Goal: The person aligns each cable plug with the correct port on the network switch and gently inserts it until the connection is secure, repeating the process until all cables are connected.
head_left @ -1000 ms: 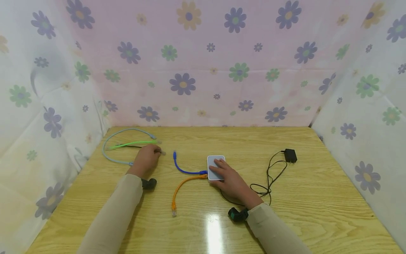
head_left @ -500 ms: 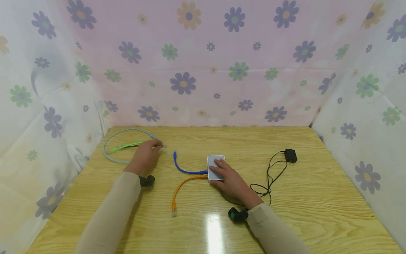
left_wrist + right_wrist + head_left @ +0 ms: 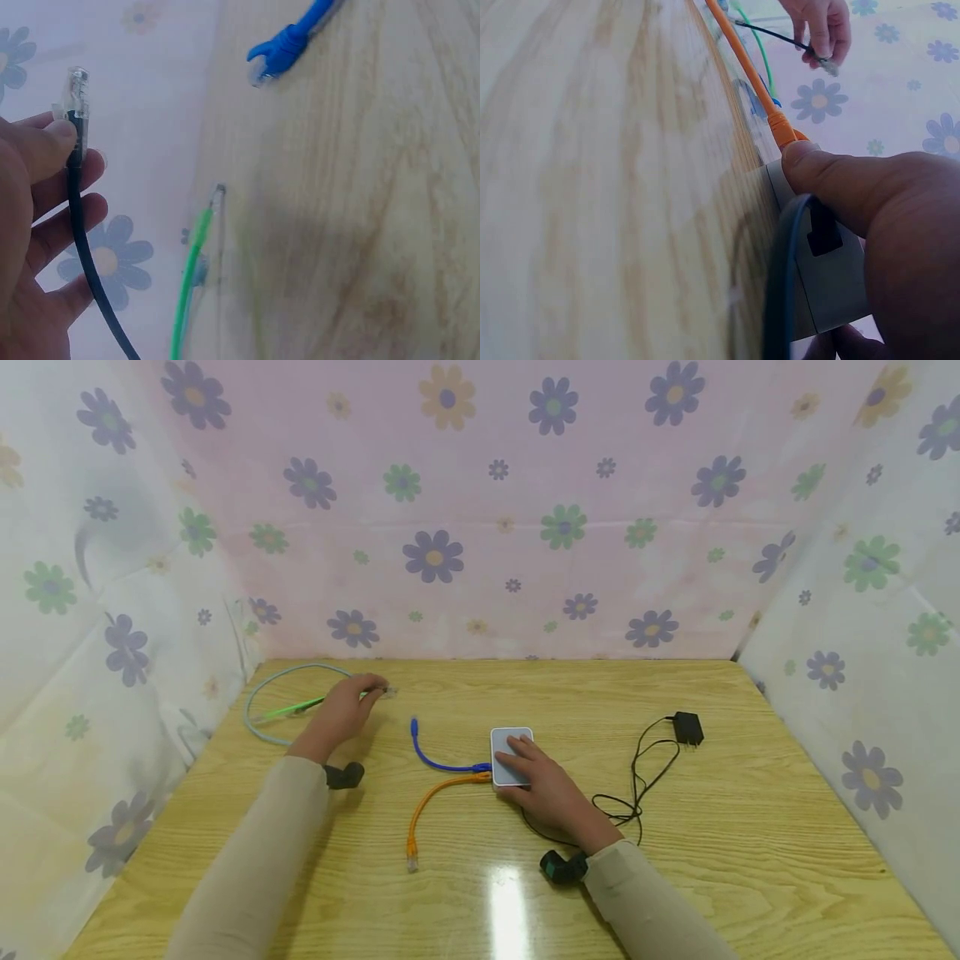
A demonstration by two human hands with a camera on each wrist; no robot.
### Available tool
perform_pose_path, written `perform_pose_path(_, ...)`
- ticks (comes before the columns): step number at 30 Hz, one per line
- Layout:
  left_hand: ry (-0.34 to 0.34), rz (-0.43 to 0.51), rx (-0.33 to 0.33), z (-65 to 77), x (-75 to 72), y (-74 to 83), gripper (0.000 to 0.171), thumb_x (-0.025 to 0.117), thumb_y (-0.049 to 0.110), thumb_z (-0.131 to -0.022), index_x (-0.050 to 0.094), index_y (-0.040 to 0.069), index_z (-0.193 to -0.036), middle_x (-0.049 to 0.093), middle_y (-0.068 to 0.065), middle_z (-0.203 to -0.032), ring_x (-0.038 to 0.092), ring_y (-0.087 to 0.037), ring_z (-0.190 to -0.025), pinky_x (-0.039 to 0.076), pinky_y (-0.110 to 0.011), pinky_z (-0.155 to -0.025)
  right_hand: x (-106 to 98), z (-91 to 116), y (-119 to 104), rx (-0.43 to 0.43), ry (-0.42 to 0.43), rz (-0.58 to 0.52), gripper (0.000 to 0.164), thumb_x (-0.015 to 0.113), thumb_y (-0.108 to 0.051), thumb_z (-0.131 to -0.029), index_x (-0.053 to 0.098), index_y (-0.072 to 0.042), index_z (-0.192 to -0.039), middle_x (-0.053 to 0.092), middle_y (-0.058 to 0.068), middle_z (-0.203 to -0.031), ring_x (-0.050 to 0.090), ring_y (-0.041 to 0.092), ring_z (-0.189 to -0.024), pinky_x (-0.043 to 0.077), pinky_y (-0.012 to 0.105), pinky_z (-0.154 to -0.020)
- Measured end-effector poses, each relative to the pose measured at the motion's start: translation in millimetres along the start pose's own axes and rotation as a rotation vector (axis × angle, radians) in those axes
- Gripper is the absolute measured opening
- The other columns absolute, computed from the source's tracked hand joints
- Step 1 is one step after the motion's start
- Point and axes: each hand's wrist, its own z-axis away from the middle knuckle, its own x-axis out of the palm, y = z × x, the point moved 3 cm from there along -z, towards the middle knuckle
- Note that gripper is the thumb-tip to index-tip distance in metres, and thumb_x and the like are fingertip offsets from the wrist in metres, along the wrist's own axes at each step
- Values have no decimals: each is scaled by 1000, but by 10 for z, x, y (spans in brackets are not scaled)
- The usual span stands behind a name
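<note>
My left hand (image 3: 339, 717) pinches a black network cable (image 3: 79, 202) just behind its clear plug (image 3: 76, 90), between thumb and forefinger. In the left wrist view its other fingers are loosely bent behind the cable. My right hand (image 3: 553, 789) holds a small white router (image 3: 501, 740), fingers spread over the top and thumb along the side by the orange plug (image 3: 781, 129). A blue network cable (image 3: 437, 767) and an orange one (image 3: 433, 792) run from the router's left side, their other plugs lying loose on the table. A black power plug (image 3: 825, 238) sits in the router's near side.
A green cable (image 3: 288, 710) and a pale blue cable (image 3: 261, 681) lie at the back left, partly behind my left hand. The power adapter (image 3: 687, 728) and its looped black cord (image 3: 637, 785) lie to the right. Flowered curtains (image 3: 480, 527) enclose the table (image 3: 712, 860).
My left hand has moved back a little and raised the black cable's plug, now overlapping the green cable's end in the head view. The right hand and the router have stayed in place.
</note>
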Motion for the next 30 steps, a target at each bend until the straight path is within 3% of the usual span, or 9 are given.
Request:
perform_pose_path(7, 7, 56, -34, -4, -143, 79, 38, 39, 26, -106, 52, 6, -135, 54, -18, -135, 52, -37, -123, 43, -56, -100, 13, 2, 12, 1, 1, 4, 59, 63, -41, -92, 46, -23, -146, 28, 5, -160, 17, 30, -150, 34, 54, -112)
perform_pose_path(13, -1, 75, -33, -18, -172, 113, 36, 39, 27, -106, 53, 10, -134, 51, -16, -138, 50, -37, -126, 41, -57, -102, 5, 2, 8, 6, -4, 11, 59, 64, -41, -92, 46, -23, -146, 28, 5, -159, 18, 30, -150, 34, 53, -112)
perform_pose_path(20, -8, 69, -6, -65, -108, 190, 29, 43, 18, -104, 57, 9, -128, 57, -14, -128, 56, -33, -117, 45, -54, -98, -6, -25, -2, 17, -8, -1, 59, 64, -41, -92, 46, -23, -146, 27, 5, -160, 17, 30, -150, 34, 54, -112)
perform_pose_path(30, -26, 21, 110, -69, 133, 327, 28, 48, 15, -103, 60, 8, -127, 61, -13, -125, 59, -31, -112, 50, -49, -93, -12, -50, -4, 25, -5, -1, 59, 64, -41, -92, 46, -24, -146, 27, 4, -160, 17, 29, -150, 34, 53, -112)
